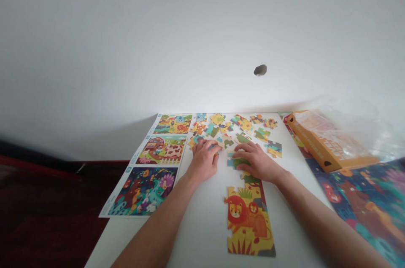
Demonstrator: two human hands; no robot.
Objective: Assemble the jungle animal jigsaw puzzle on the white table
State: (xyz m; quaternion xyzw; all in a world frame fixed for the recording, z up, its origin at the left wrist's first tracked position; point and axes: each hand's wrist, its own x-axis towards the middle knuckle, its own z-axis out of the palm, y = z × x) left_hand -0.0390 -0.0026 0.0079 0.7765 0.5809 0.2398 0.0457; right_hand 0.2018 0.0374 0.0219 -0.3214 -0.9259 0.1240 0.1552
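Note:
My right hand (255, 162) has its thumb and fingers around a green and blue puzzle piece (241, 161) on the white table. Below it stands a joined strip of puzzle with lions (248, 221), its upper end a narrow green and red part. My left hand (204, 162) is at the near edge of the loose pieces, fingers bent and apart. Bits of a blue puzzle piece (212, 146) show beneath those fingers; whether they grip it is hidden. Several loose puzzle pieces (218, 119) lie beyond both hands, some overlapping.
A picture sheet (163, 150) with three printed scenes lies along the left table edge. At the right are an orange box (316, 146), crumpled clear plastic (354, 129) and a dark animal puzzle (363, 200). A wall (202, 49) with a hole rises behind the table.

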